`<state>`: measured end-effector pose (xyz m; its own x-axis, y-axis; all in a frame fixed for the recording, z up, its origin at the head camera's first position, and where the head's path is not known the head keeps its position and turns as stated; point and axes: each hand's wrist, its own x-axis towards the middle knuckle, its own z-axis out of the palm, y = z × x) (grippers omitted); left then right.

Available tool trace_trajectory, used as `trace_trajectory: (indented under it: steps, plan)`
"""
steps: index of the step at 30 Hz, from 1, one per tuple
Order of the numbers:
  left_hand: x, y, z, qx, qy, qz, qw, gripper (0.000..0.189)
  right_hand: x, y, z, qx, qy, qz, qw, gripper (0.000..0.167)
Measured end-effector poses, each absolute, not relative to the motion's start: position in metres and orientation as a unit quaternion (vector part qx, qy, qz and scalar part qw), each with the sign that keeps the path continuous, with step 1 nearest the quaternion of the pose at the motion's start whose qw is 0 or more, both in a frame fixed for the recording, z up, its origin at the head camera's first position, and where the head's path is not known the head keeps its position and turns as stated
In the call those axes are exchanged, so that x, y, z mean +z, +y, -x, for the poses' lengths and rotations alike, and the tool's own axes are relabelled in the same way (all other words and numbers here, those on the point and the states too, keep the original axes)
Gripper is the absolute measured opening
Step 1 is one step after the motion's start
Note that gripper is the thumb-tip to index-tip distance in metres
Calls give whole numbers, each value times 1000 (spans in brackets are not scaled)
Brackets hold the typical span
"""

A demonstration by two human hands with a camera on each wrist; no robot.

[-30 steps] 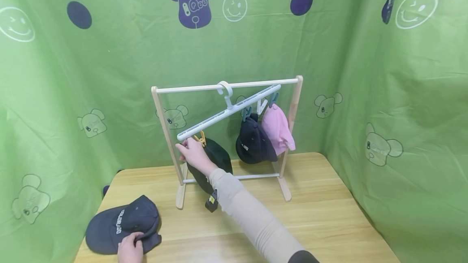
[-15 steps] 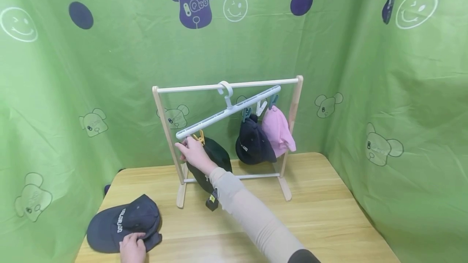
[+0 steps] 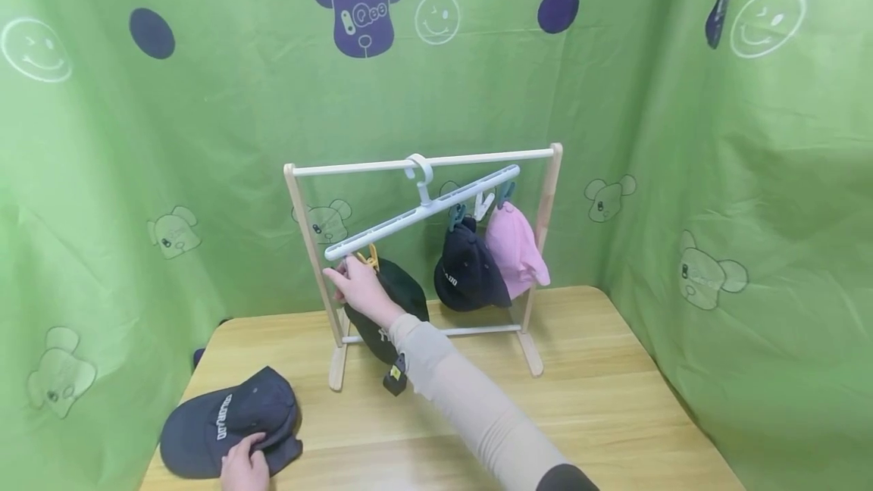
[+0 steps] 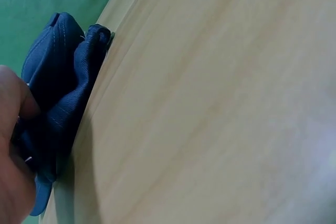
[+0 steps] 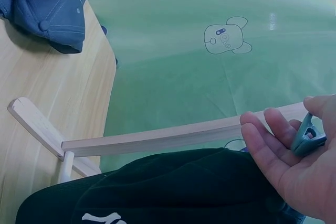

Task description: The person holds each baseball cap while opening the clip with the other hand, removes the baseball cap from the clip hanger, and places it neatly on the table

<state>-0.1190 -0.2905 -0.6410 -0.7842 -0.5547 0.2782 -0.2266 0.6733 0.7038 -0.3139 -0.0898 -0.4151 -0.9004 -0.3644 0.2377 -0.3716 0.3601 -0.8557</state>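
Note:
My left hand (image 3: 244, 464) holds the back of a navy baseball cap (image 3: 262, 404) lettered COLORADO, which lies on the table at lower left. In the left wrist view, my thumb (image 4: 23, 100) overlaps the cap's folded cloth. A teal clothespin (image 5: 308, 139) is pinched in my right hand (image 3: 364, 288) under the low left end of a pale blue hanger (image 3: 423, 209). Close beside that hand, a yellow clip (image 3: 371, 258) holds a dark cap (image 3: 402, 290), partly hidden behind my wrist. The hanger tilts, its right end higher.
A wooden rack (image 3: 307, 241) carries the hanger on its top rail. On the right side hang another navy cap (image 3: 470, 271) and a pink cap (image 3: 516, 248) from teal clips, with a white clip (image 3: 483, 206) between. Green curtains (image 3: 204, 135) enclose the table (image 3: 580, 400).
The hanger with its caps has shifted very slightly left. Both hands stay where they were, and the view has tipped a little.

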Motion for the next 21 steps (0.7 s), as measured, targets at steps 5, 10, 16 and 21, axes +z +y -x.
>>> trace_trajectory:
  steps: [5, 10, 16, 21]
  plan:
    - [-640, -290, 117, -329, -874, -236, 267, 31, -415, -90, 312, 522, -823, -222, 0, 27]
    - [-635, -288, 118, -338, -856, -239, 309, 32, -415, -90, 311, 526, -821, -221, 7, 28]
    - [-624, -283, 117, -344, -842, -239, 340, 35, -415, -90, 311, 531, -817, -225, 2, 29]
    - [-616, -280, 118, -352, -834, -254, 340, 36, -414, -89, 310, 541, -810, -225, 0, 31]
